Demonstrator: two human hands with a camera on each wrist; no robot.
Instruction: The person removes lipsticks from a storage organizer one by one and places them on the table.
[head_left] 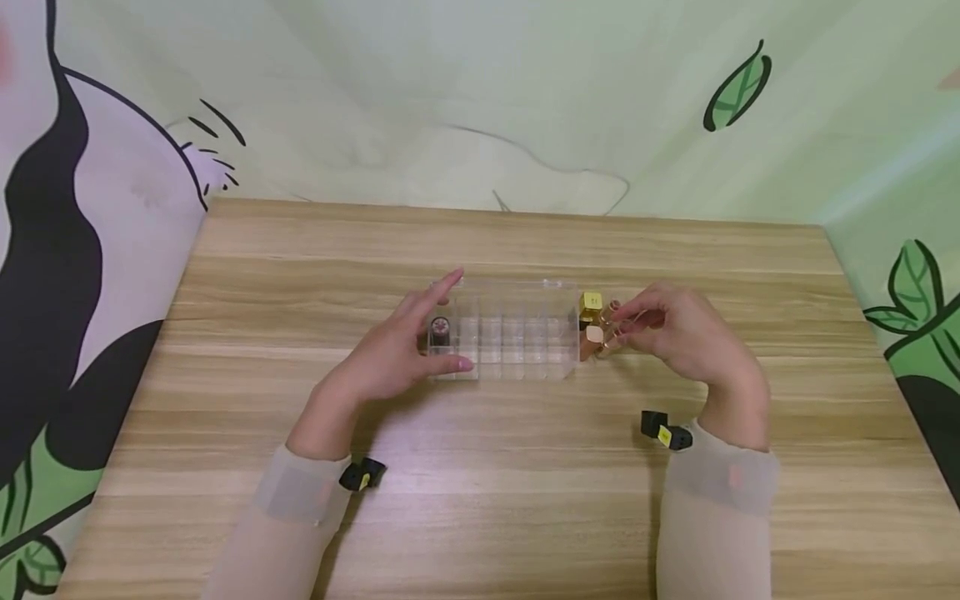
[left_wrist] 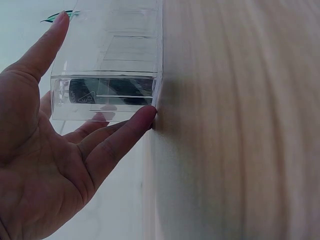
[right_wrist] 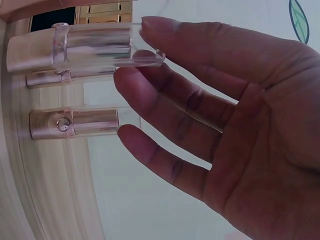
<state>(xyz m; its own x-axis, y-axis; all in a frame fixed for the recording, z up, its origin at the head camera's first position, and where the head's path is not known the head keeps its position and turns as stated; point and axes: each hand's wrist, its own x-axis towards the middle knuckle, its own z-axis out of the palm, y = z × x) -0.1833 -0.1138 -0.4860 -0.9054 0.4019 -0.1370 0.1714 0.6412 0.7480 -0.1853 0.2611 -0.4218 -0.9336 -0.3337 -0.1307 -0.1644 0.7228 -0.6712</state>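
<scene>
A clear plastic organizer (head_left: 510, 329) with several compartments lies on the table. My left hand (head_left: 390, 342) holds its left end, thumb along the front side and fingers at the back. One dark lipstick tube (head_left: 440, 331) stands in the leftmost part; in the left wrist view its dark label (left_wrist: 82, 92) shows through the plastic. Just beyond the organizer's right end, my right hand (head_left: 675, 329) pinches the clear end of a pink metallic lipstick (right_wrist: 95, 45) between thumb and fingers. Two similar lipsticks stand close by, one (right_wrist: 92, 123) near a lower fingertip, another (right_wrist: 90, 75) partly hidden behind the held one.
A gold-topped lipstick (head_left: 591, 302) stands against the organizer's right end. The wooden table (head_left: 510, 500) meets a painted wall (head_left: 390, 100) at the back. Each sleeve carries a small black device (head_left: 666, 431) at the wrist.
</scene>
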